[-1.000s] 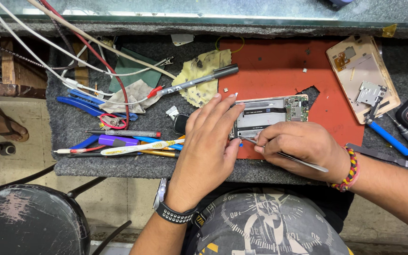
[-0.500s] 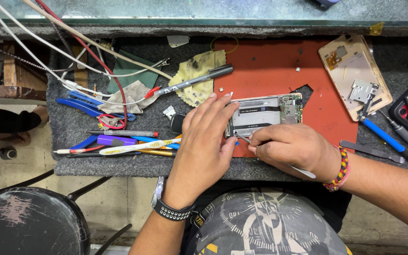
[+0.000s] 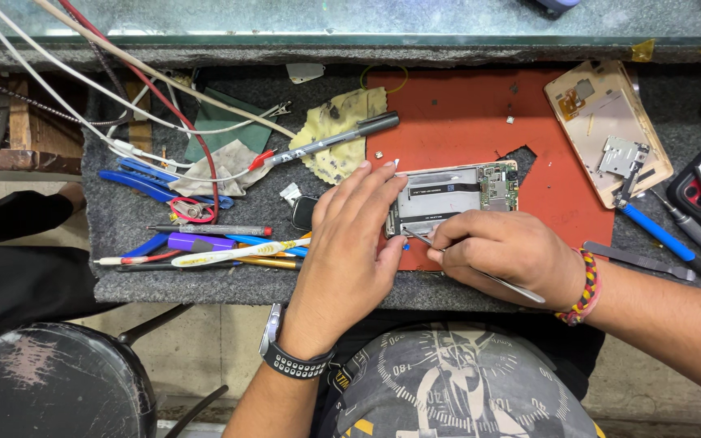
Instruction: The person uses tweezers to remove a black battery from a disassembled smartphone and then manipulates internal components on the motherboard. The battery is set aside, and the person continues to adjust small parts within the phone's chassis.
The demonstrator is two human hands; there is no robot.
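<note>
Nearest the viewer, the left hand (image 3: 350, 243) lies palm down on the grey surface (image 3: 123, 276), its fingers (image 3: 379, 182) spread flat and pressing the left end of the opened phone (image 3: 456, 195), gripping nothing. Just beside it, the right hand (image 3: 509, 251) has its fingers (image 3: 448, 239) pinched around thin metal tweezers (image 3: 521, 290), whose tip touches the phone's lower edge. The phone lies lengthwise on the red mat (image 3: 464, 113), its circuit board bare at the right end. Left of the hands sits a cluster of pens and tools (image 3: 204, 247), with blue-handled pliers (image 3: 144, 180) beyond them. Farther back, a black marker (image 3: 342, 136) rests across a stained yellow cloth (image 3: 338, 130). On the right, a blue-handled screwdriver (image 3: 651, 227) lies near a gold phone back cover (image 3: 610, 130). Cables (image 3: 83, 97) run across the far left corner.
</note>
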